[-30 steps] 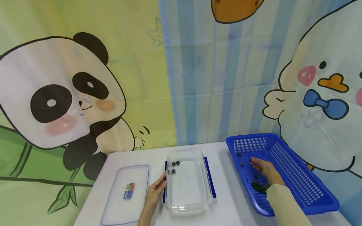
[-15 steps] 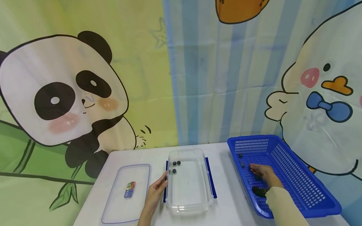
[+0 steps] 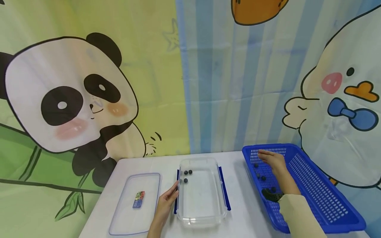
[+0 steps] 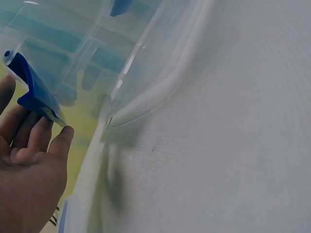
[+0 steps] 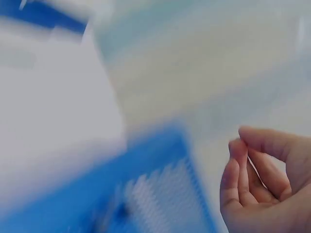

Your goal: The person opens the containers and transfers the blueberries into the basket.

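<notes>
On the table, my left hand point(image 3: 165, 202) holds the left side of a clear plastic food container point(image 3: 202, 198). Its fingers are bent round a blue latch point(image 4: 36, 92) in the left wrist view, the thumb partly cut off. Several small dark, berry-like balls point(image 3: 186, 180) lie in the container's far left corner. My right hand point(image 3: 275, 163) is raised over the far left part of a blue basket point(image 3: 312, 188). In the right wrist view its fingers are loosely bent, thumb tip near the fingertips, with nothing visible between them. Below it in the basket lie several similar dark balls point(image 3: 263, 178).
Left of the container lies its clear lid point(image 3: 128, 211) with a coloured label point(image 3: 138, 199). A dark green, curved, bumpy thing point(image 3: 271, 195) lies in the basket near my right wrist. A printed curtain point(image 3: 214, 82) hangs behind the table point(image 3: 238, 188).
My right hand has let go of a dark ball, which now lies in the basket, and has risen toward the basket's far end. My left hand has stayed on the container.
</notes>
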Motion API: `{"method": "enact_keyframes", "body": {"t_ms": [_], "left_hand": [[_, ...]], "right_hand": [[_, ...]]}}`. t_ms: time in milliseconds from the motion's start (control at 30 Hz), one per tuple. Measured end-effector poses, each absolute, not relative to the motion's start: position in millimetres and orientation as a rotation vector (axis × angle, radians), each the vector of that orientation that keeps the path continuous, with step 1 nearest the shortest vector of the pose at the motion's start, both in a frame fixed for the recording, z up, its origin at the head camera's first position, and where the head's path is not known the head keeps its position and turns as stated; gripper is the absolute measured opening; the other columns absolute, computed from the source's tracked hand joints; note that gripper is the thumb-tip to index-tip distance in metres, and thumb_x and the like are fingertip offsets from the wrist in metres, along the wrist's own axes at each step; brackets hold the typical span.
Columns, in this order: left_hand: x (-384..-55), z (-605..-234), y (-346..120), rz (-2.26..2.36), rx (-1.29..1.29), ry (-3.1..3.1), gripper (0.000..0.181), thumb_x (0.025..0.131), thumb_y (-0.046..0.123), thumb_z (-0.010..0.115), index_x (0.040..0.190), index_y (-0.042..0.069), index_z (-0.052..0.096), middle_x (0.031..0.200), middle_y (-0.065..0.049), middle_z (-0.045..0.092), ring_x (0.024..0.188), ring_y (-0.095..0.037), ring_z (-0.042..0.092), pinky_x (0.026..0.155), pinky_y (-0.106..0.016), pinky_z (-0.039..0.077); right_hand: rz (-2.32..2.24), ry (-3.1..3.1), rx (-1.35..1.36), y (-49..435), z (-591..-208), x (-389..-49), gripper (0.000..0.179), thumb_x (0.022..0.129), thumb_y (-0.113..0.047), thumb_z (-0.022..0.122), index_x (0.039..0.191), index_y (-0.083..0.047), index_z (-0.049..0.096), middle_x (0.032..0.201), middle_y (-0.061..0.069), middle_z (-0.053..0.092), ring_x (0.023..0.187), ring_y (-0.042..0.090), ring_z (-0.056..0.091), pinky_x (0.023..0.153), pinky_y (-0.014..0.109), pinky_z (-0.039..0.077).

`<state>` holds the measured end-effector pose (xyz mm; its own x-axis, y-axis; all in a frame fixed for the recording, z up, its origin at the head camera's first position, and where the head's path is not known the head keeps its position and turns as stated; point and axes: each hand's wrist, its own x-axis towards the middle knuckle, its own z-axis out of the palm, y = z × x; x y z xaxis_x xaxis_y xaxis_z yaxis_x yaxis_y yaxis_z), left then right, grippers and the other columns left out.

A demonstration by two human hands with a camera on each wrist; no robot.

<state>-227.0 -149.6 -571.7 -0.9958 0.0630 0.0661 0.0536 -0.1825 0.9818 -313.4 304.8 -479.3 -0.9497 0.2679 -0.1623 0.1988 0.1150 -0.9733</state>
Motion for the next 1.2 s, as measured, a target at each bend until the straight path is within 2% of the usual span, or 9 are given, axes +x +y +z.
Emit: {"method": "enact_keyframes", "body": {"t_ms": [67, 167, 267, 367, 467, 533, 767, 1000, 1200], "left_hand": [[-228.0, -570.9, -150.7, 2.415, 0.151, 2.011, 0.047, 0.090, 0.013, 0.060, 0.134, 0.004, 0.045, 0.140, -0.005, 0.041, 0.129, -0.017, 0.034, 0.098, -0.014, 0.034], [-230.0, -570.2, -151.3, 2.421, 0.160, 2.033, 0.047, 0.089, 0.014, 0.061, 0.133, 0.004, 0.047, 0.139, -0.006, 0.043, 0.129, -0.018, 0.035, 0.098, -0.015, 0.034], [-232.1, -570.8, -150.1, 2.417, 0.176, 2.044, 0.048, 0.089, 0.015, 0.061, 0.133, 0.004, 0.047, 0.139, -0.007, 0.042, 0.130, -0.020, 0.035, 0.098, -0.016, 0.034], [-232.8, -572.1, -147.0, 2.412, 0.184, 2.029, 0.047, 0.089, 0.014, 0.061, 0.133, 0.004, 0.047, 0.139, -0.005, 0.042, 0.130, -0.019, 0.035, 0.099, -0.017, 0.034], [-232.6, -574.4, -143.8, 2.415, 0.183, 2.007, 0.048, 0.089, 0.014, 0.061, 0.133, 0.003, 0.046, 0.139, -0.004, 0.042, 0.129, -0.018, 0.036, 0.099, -0.018, 0.035], [-232.1, -576.1, -142.4, 2.423, 0.182, 1.997, 0.047, 0.090, 0.013, 0.060, 0.133, 0.002, 0.045, 0.139, -0.005, 0.043, 0.128, -0.017, 0.037, 0.099, -0.018, 0.036], [-228.7, -576.8, -142.6, 2.405, 0.170, 2.019, 0.048, 0.089, 0.014, 0.061, 0.133, 0.002, 0.045, 0.139, -0.006, 0.043, 0.127, -0.018, 0.039, 0.098, -0.019, 0.037], [-227.6, -573.3, -145.8, 2.394, 0.167, 2.035, 0.049, 0.089, 0.015, 0.061, 0.134, 0.001, 0.044, 0.140, -0.008, 0.041, 0.129, -0.022, 0.036, 0.099, -0.019, 0.036], [-227.6, -571.3, -147.5, 2.388, 0.157, 2.035, 0.046, 0.090, 0.013, 0.059, 0.134, 0.005, 0.046, 0.140, -0.007, 0.041, 0.129, -0.021, 0.035, 0.099, -0.019, 0.036]], "right_hand": [[2.016, -2.331, -0.320, 265.9, -443.3, -308.0, 0.048, 0.080, -0.028, 0.072, 0.122, -0.008, 0.061, 0.118, 0.005, 0.062, 0.097, 0.011, 0.061, 0.098, 0.047, 0.041], [2.134, -2.288, -0.084, 207.4, -411.7, -300.7, 0.047, 0.086, -0.012, 0.066, 0.126, 0.007, 0.052, 0.122, 0.016, 0.058, 0.101, 0.018, 0.061, 0.092, 0.033, 0.048], [2.223, -2.287, 0.071, 159.9, -411.3, -300.8, 0.038, 0.087, -0.005, 0.063, 0.121, 0.010, 0.055, 0.114, 0.016, 0.062, 0.097, 0.019, 0.062, 0.085, 0.028, 0.052], [2.258, -2.325, 0.127, 120.4, -427.0, -303.9, 0.032, 0.086, -0.003, 0.063, 0.116, 0.008, 0.059, 0.111, 0.017, 0.064, 0.097, 0.022, 0.063, 0.088, 0.035, 0.051], [2.278, -2.360, 0.088, 87.9, -447.8, -309.0, 0.027, 0.083, -0.004, 0.066, 0.109, 0.006, 0.065, 0.108, 0.017, 0.065, 0.095, 0.025, 0.063, 0.090, 0.041, 0.049], [2.315, -2.373, 0.060, 70.4, -462.9, -312.6, 0.026, 0.083, -0.004, 0.067, 0.107, 0.005, 0.066, 0.106, 0.017, 0.065, 0.094, 0.026, 0.064, 0.089, 0.040, 0.050], [2.404, -2.308, -0.202, 35.7, -511.3, -320.8, 0.023, 0.082, 0.002, 0.065, 0.104, 0.011, 0.065, 0.094, 0.018, 0.068, 0.079, 0.020, 0.067, 0.071, 0.028, 0.056], [2.261, -2.401, -0.412, 20.4, -535.6, -321.6, 0.021, 0.079, 0.003, 0.068, 0.100, 0.010, 0.067, 0.086, 0.016, 0.070, 0.063, 0.011, 0.065, 0.062, 0.024, 0.056], [2.092, -2.483, -0.469, 12.1, -539.5, -320.4, 0.020, 0.075, 0.001, 0.073, 0.095, 0.004, 0.071, 0.084, 0.013, 0.070, 0.060, 0.011, 0.063, 0.060, 0.024, 0.055]]}}
